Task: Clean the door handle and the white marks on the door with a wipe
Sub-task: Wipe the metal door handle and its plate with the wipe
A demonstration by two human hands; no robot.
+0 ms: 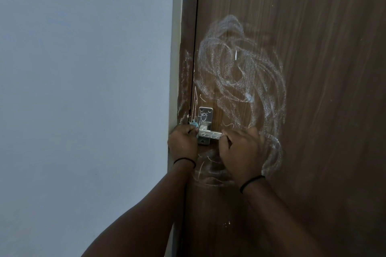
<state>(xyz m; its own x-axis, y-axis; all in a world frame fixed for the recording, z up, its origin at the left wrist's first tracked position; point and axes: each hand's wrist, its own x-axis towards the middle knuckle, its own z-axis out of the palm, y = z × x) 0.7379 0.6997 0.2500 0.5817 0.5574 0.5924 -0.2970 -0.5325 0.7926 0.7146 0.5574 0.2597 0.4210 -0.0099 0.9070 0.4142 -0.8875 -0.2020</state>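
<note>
The brown door (313,69) carries large white marks (240,73), looping scribbles above and to the right of the handle, with fainter ones below; all remain uncleaned. The metal door handle (208,134), at the door's left edge, also shows scribbles on plate and lever. The right hand (242,150) has its fingers clamped on the lever's free end. The left hand (182,144) has its fingers closed on a blue wipe (47,123), pressed against the handle's left side. Judged progress: wiping barely started.

Brown wood-grain door (313,69), streaked vertically. White chalky swirls (240,73) looping at 12 o'clock from silver handle (210,134), itself scribbled white. Light blue wipe (47,124) at 9 o'clock. Pale blue-grey wall (83,89). Black wristbands (251,182).
</note>
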